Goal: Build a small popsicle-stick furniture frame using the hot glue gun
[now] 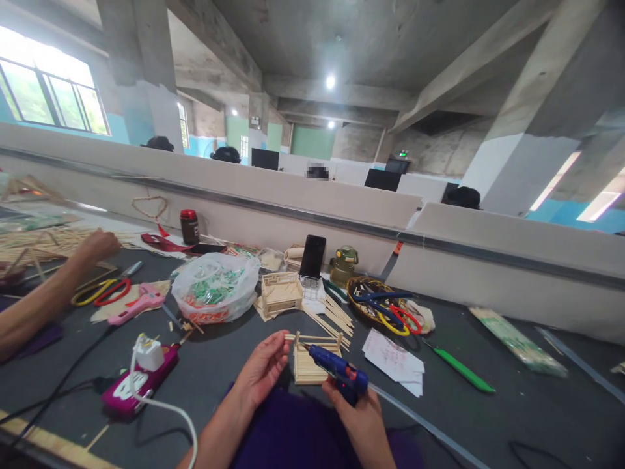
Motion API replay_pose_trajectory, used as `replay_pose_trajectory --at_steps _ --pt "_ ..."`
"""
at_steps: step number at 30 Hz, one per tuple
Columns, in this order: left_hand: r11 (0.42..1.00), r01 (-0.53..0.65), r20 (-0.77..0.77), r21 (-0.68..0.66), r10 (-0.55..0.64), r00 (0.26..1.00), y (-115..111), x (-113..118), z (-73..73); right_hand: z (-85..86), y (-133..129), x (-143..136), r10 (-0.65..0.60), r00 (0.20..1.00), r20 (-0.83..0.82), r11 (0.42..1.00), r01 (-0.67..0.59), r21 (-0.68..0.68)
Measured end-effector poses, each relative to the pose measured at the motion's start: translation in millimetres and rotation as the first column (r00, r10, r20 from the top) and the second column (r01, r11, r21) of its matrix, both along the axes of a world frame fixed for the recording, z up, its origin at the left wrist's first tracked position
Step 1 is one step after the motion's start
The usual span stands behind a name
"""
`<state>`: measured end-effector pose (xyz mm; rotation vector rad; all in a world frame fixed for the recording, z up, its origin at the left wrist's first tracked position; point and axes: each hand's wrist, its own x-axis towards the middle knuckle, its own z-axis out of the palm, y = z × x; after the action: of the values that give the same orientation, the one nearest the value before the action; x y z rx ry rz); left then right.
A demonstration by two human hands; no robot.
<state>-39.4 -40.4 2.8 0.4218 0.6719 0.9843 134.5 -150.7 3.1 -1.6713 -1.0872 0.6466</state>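
My right hand (359,407) is wrapped round the grip of a blue hot glue gun (336,368), with a clear glue stick trailing from its back end. The gun's nozzle points left, at the upper left corner of a small frame of wooden sticks (312,372) lying on the table in front of me. My left hand (266,368) pinches a thin wooden stick (290,337) beside that corner. Whether the stick touches the frame I cannot tell. Behind the frame stands a finished-looking box of wooden sticks (280,292), with loose sticks (336,319) to its right.
A plastic bag of wrapped pieces (215,286), a pink glue gun (141,303) and a purple power strip (141,384) lie left. A phone (312,256) stands upright behind. Right are a tool basket (356,303), papers (393,361) and a green tool (461,369). Another person's arm (58,286) reaches in left.
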Motion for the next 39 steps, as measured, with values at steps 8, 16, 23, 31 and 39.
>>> replay_pose_trajectory --at_steps 8,16,23,31,39 --pt "1.0 0.014 0.042 -0.021 -0.013 0.999 -1.2 1.7 -0.3 -2.5 0.3 1.8 -0.102 0.995 0.012 0.994 0.102 0.027" --pt "0.998 0.063 0.023 0.0 -0.063 0.998 -2.4 2.1 -1.2 -1.8 1.7 -2.1 -0.08 0.996 0.036 0.996 0.078 0.048" --pt "0.996 0.087 0.029 0.017 -0.088 0.996 -1.8 2.3 -2.5 -5.1 0.2 -0.9 -0.066 0.997 0.045 0.998 0.065 0.024" --pt "0.997 0.079 0.019 0.017 -0.079 0.997 -1.9 2.9 -2.7 -10.1 1.3 1.0 -0.055 0.993 0.104 0.997 0.05 0.052" --pt "0.997 0.078 0.004 0.008 -0.078 0.997 -2.4 3.7 -1.7 -7.7 2.7 -1.8 -0.068 0.989 0.131 0.991 0.052 0.127"
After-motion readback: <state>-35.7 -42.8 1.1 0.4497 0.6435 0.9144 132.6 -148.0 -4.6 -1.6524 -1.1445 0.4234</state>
